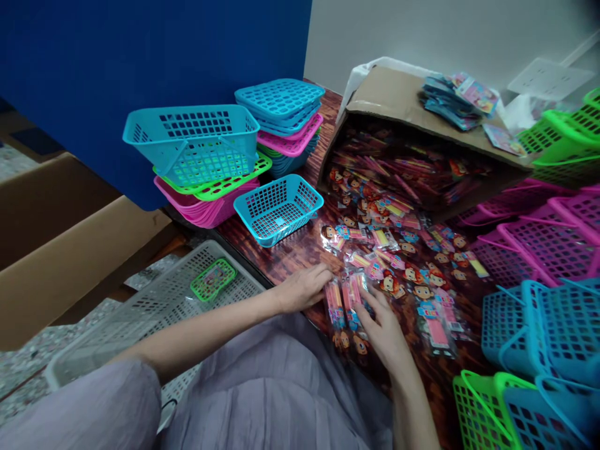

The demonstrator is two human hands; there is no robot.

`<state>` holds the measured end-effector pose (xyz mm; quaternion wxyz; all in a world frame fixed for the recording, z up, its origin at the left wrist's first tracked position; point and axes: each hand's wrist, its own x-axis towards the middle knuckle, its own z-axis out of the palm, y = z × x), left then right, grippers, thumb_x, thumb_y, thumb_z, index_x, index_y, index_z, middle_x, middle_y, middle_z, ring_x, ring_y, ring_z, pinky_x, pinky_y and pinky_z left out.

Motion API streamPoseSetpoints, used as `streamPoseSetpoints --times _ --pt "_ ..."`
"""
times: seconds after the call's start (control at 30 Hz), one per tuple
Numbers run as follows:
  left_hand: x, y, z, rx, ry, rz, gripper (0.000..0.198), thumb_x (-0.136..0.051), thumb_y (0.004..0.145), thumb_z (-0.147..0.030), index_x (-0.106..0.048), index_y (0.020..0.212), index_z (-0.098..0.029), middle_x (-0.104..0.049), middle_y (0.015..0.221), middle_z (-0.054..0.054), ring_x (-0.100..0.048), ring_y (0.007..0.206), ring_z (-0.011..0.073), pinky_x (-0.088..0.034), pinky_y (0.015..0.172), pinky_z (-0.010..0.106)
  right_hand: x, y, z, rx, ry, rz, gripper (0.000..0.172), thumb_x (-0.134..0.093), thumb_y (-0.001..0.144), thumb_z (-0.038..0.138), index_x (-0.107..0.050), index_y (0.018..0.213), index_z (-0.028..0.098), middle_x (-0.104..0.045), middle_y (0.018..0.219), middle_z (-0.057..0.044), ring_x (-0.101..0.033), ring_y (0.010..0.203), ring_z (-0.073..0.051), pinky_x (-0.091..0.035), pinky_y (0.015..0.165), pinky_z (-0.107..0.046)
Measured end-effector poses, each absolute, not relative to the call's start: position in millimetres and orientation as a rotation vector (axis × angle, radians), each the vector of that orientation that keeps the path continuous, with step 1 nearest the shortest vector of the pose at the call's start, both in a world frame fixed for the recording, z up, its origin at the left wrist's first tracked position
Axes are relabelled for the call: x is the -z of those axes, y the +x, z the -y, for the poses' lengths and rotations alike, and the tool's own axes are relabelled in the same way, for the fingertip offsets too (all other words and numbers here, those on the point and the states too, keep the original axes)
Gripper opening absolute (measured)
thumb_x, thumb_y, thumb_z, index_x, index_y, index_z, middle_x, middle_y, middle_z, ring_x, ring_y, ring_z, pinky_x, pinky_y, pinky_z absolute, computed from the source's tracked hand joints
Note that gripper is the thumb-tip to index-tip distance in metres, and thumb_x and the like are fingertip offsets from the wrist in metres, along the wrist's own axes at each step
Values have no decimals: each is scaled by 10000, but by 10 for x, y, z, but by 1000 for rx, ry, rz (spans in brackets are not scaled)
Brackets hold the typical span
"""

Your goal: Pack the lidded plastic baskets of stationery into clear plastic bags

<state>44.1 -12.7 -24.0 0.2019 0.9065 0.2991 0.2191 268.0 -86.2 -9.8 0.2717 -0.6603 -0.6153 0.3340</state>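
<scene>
Small clear plastic packets with pink and yellow sticks and a cartoon figure lie near the table's front edge. My left hand (307,287) has its fingers curled at the edge of one packet (334,304). Beside it, my right hand (382,325) has thumb and fingers closed around another packet (352,297). The two packets are side by side. More loose packets (424,290) are scattered on the table beyond and to the right of my hands. An open cardboard box (389,94), tipped on its side, spills similar packets out.
A blue basket (279,234) stands left of the packets, near stacked baskets (192,140). Pink, blue and green baskets (529,325) line the right side. A grey crate (135,312) with a small green basket (213,279) is at lower left. Flat printed packs (450,103) lie on the box.
</scene>
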Motion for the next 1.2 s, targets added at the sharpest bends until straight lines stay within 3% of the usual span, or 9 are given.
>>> streamPoseSetpoints --times 0.13,0.23,0.4,0.67,0.8,1.0,1.2 --pt "228 488 124 -654 2414 -766 319 -503 902 -113 -470 1216 -160 -561 1216 125 -595 1088 214 -525 883 329 130 2698 852 -876 -1776 1643 495 -497 905 435 -595 1341 221 -473 1458 -105 -423 1372 -267 -317 1161 -455" --pt "211 555 125 -725 2326 -691 424 -518 893 -83 -427 1299 -164 -503 1370 144 -506 1282 217 -481 1022 353 117 2683 846 -869 -1756 1660 495 -498 907 428 -582 1356 236 -485 1447 -96 -428 1369 -265 -310 1166 -454" --pt "194 608 126 -695 2311 -668 495 -508 897 -75 -387 1367 -175 -494 1402 141 -467 1334 214 -460 1064 377 77 2649 853 -865 -1757 1679 513 -456 930 430 -553 1384 211 -458 1466 -114 -398 1393 -267 -305 1170 -448" --pt "177 507 161 -554 2600 -750 305 -444 960 -173 -510 1258 -185 -572 1253 112 -603 1076 212 -527 869 325 -40 2549 921 -879 -1843 1699 525 -474 920 449 -538 1388 218 -438 1466 -118 -438 1368 -267 -341 1150 -432" --pt "169 457 179 -456 2772 -707 298 -454 952 -192 -527 1240 -174 -604 1132 99 -604 957 213 -511 802 318 -169 2422 981 -823 -1929 1771 560 -460 925 412 -438 1466 266 -346 1543 -110 -462 1351 -302 -409 1096 -465" --pt "192 391 223 -390 2807 -692 323 -460 914 -135 -524 1230 -152 -602 1131 105 -580 984 216 -484 832 318 -241 2283 1060 -733 -2008 1804 610 -456 936 411 -305 1524 353 -268 1594 -87 -507 1309 -353 -504 984 -499" --pt "220 375 253 -397 2808 -715 307 -485 905 -158 -539 1207 -159 -601 1149 113 -579 974 228 -483 820 336 -279 2271 1103 -774 -1981 1835 680 -511 920 459 -242 1540 372 -237 1608 -74 -450 1357 -357 -483 1007 -519"
